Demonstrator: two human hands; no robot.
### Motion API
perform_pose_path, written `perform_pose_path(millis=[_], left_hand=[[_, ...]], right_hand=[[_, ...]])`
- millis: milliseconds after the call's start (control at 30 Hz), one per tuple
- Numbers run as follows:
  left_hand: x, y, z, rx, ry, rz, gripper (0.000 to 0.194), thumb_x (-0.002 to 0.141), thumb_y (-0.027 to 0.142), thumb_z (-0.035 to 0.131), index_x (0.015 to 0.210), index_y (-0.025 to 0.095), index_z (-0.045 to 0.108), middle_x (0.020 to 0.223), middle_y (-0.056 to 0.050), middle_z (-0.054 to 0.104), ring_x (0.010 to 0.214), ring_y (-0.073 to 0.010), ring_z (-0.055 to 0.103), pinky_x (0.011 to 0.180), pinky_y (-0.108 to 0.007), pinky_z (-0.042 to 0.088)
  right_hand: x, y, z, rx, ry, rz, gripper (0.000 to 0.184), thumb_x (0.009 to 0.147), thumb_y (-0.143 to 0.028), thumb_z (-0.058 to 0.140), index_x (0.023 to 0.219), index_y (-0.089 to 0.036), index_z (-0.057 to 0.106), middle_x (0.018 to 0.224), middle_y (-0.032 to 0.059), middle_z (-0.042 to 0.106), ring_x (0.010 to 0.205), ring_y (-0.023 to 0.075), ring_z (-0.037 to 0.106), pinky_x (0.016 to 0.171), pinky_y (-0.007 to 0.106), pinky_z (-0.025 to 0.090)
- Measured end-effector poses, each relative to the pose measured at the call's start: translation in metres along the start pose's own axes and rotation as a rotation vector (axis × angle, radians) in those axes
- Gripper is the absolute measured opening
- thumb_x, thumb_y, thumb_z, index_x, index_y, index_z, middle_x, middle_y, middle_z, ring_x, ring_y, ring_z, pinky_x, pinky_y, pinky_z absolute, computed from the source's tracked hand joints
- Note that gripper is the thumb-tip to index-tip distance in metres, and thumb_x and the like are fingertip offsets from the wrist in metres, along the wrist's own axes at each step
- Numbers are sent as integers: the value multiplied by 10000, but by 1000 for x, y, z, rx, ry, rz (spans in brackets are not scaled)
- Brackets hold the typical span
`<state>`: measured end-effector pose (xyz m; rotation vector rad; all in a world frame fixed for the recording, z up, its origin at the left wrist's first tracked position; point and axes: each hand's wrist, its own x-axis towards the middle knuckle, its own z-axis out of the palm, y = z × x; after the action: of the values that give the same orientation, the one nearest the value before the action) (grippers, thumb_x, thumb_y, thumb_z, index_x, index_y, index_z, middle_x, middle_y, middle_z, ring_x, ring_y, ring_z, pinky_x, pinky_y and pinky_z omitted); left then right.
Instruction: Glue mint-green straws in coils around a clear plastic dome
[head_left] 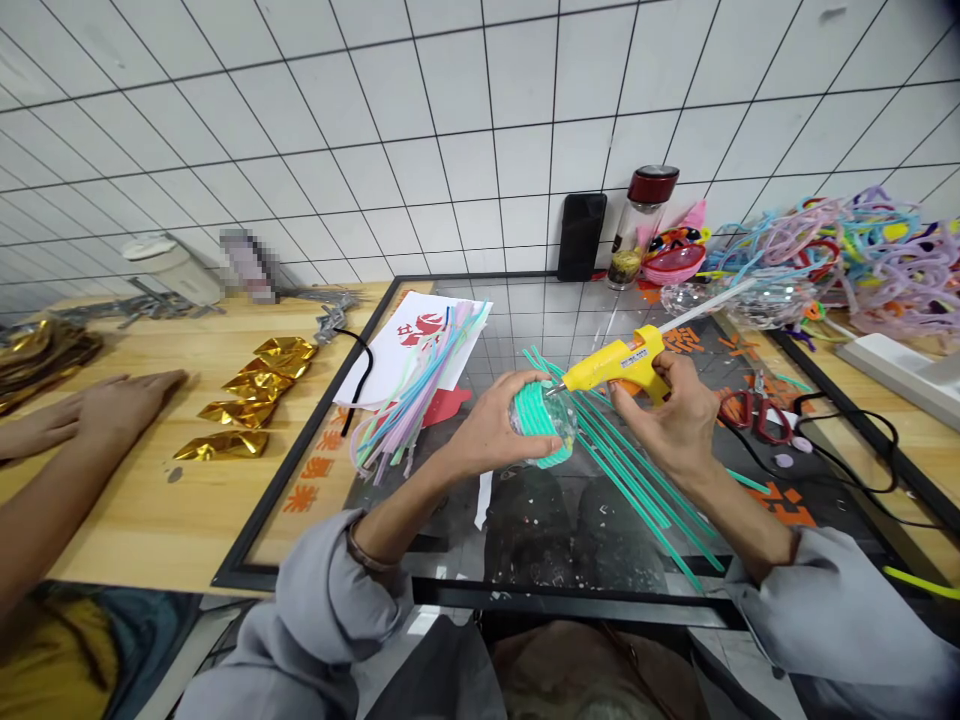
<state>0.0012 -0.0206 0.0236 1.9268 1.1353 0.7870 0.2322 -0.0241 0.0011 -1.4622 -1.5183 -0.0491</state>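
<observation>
My left hand [501, 425] grips a clear, rounded plastic piece [564, 412] partly covered by rows of green pipe cleaner [538, 425]. In my right hand [679, 415] is a yellow hot glue gun [611, 365], with a glue stick [709, 305] poking out of its back end. The gun's metal nozzle meets the edge of the green rows, though whether it touches cannot be made out. Several loose green pipe cleaners [645, 485] lie below and between my hands on the dark glass panel [442, 510].
Pastel pipe cleaners [420, 385] rest on white paper [375, 360]. Red scissors [757, 410] and a black cord lie right, near a white power strip [900, 370]. A phone [581, 237] and a bottle [637, 230] stand behind. At left are gold foil pieces [259, 385] and another person's hands [112, 410].
</observation>
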Motion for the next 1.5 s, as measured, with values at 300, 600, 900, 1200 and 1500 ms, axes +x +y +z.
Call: perform_pose_path(millis=[300, 600, 900, 1200, 1500], left_hand=[[0, -2, 0, -23, -9, 4, 704, 614, 365, 792, 1254, 205, 547, 1288, -100, 582, 1177, -304, 577, 1081, -489, 426], [-1, 1, -1, -15, -9, -2, 697, 624, 343, 786, 1265, 204, 552, 1317, -99, 581, 1185, -299, 578, 1087, -470, 424], [-1, -1, 0, 2, -5, 29, 701, 631, 340, 786, 1275, 196, 552, 1322, -108, 577, 1218, -305, 566, 1104, -473, 409], [-1, -1, 0, 17, -2, 42, 693, 638, 342, 787, 1276, 202, 554, 1308, -107, 588, 1198, -297, 575, 1091, -463, 420], [-1, -1, 0, 21, -7, 45, 702, 642, 336, 791, 1284, 187, 550, 1316, -109, 587, 1211, -294, 572, 1106, -452, 413]], right_hand=[[-3, 0, 2, -5, 24, -45, 349, 763, -456, 656, 1003, -208, 600, 922, 88, 696, 786, 246, 671, 725, 388, 544], [-2, 7, 6, -62, 117, -179, 324, 779, -467, 642, 960, -204, 587, 852, 64, 694, 689, 225, 666, 615, 359, 538], [-1, 9, 4, -84, 111, -213, 305, 779, -449, 654, 935, -200, 575, 808, 57, 677, 643, 206, 639, 571, 325, 501], [3, 11, 0, -82, 86, -252, 284, 790, -444, 645, 932, -210, 570, 795, 43, 668, 633, 191, 621, 561, 313, 484], [4, 11, -1, -36, 93, -276, 261, 787, -406, 664, 928, -212, 560, 779, 34, 647, 621, 178, 599, 552, 303, 466]])
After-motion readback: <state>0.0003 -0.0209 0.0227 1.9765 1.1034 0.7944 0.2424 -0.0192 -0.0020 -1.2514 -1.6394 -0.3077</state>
